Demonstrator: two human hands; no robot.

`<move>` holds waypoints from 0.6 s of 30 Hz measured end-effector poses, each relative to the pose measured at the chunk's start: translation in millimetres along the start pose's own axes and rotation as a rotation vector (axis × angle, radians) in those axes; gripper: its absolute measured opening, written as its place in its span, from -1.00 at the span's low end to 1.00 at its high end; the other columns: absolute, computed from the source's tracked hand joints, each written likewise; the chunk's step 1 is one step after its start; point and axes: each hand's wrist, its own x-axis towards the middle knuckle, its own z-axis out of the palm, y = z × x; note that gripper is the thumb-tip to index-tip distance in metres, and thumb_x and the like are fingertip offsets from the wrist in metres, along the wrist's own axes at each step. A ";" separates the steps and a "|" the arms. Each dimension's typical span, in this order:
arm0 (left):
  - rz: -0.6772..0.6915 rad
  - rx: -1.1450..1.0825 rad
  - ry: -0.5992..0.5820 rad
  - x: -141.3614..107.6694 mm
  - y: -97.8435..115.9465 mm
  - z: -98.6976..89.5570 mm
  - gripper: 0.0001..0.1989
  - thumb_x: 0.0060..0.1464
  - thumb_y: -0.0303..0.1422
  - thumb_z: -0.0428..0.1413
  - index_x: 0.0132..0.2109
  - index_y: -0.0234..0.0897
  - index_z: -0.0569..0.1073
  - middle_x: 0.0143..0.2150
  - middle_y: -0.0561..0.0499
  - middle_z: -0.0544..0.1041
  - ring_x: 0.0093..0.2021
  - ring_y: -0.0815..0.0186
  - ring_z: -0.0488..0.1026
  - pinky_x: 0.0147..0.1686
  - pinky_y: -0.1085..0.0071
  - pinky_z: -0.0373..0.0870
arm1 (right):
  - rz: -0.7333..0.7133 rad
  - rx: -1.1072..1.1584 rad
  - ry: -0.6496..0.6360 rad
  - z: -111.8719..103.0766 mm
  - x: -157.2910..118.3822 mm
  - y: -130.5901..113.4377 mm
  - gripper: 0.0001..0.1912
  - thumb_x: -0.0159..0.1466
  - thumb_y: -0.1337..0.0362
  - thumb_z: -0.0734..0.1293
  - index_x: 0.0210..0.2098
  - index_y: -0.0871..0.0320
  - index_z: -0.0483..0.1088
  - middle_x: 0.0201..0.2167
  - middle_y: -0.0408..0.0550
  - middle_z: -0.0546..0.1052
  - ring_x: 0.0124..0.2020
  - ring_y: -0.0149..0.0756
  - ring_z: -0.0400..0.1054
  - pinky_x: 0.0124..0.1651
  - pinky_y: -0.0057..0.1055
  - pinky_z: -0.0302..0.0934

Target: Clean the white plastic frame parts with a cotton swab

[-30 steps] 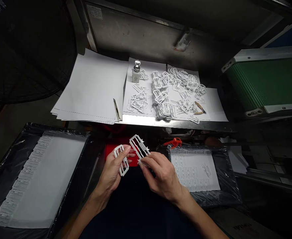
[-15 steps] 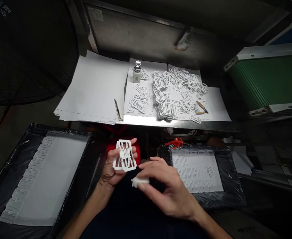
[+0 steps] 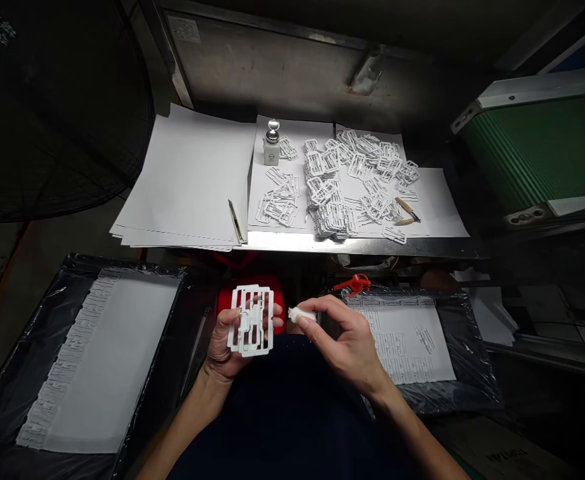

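A white slotted plastic frame (image 3: pixel 253 320), with cut-out windows and inner bars, is gripped along its left side by my left hand (image 3: pixel 227 340). Fingers of that hand show behind it through the windows and past its right edge. Whether it is one frame or more than one stacked, I cannot tell. My right hand (image 3: pixel 345 340) pinches a small white wad (image 3: pixel 301 315), perhaps cloth or cotton, between thumb and fingertips. The wad is just right of the frame, apart from it. Behind my left hand is a red round object (image 3: pixel 226 298), partly hidden.
Piles of similar white frames (image 3: pixel 327 193) cover papers on the metal bench (image 3: pixel 292 243). A pump bottle (image 3: pixel 271 150), a cutter knife (image 3: pixel 235 221) and wooden-handled pliers (image 3: pixel 408 211) lie among them. Black-wrapped trays with frames flank me, left (image 3: pixel 137 393) and right (image 3: pixel 467 380). An orange tool (image 3: pixel 356 285) rests behind the right tray.
My right hand has risen and moved right with the white wad, away from below the frame. My left hand has turned the frame, whose outline now looks squarer and more aligned.
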 end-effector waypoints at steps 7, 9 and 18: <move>-0.057 -0.021 0.004 -2.3 -3.8 2.3 -0.62 -0.14 -0.31 0.24 -0.13 -0.39 0.51 -0.21 -0.11 0.55 -0.24 0.16 0.50 -0.17 0.34 0.47 | -0.120 -0.089 0.063 12.4 21.3 -3.0 -0.88 0.24 0.28 0.27 -0.23 0.11 0.40 -0.27 -0.12 0.48 -0.24 -0.37 0.33 -0.13 -0.35 0.18; -0.057 -0.036 0.050 -2.4 -6.1 2.7 -0.69 -0.15 -0.37 0.26 -0.18 -0.35 0.53 -0.24 -0.06 0.56 -0.25 0.22 0.51 -0.19 0.40 0.47 | -0.233 -0.173 0.054 20.2 30.0 -6.9 -0.85 0.24 0.28 0.26 -0.21 0.13 0.40 -0.28 -0.10 0.49 -0.24 -0.35 0.33 -0.13 -0.33 0.16; -0.062 0.055 -0.013 -4.7 -6.7 1.1 -0.60 -0.03 -0.27 0.14 -0.08 -0.47 0.48 -0.13 -0.21 0.51 -0.21 0.10 0.49 -0.23 0.33 0.48 | -0.269 -0.438 0.040 5.6 35.5 5.3 -0.86 0.25 0.29 0.23 -0.24 0.14 0.39 -0.34 -0.11 0.47 -0.28 -0.36 0.32 -0.13 -0.32 0.11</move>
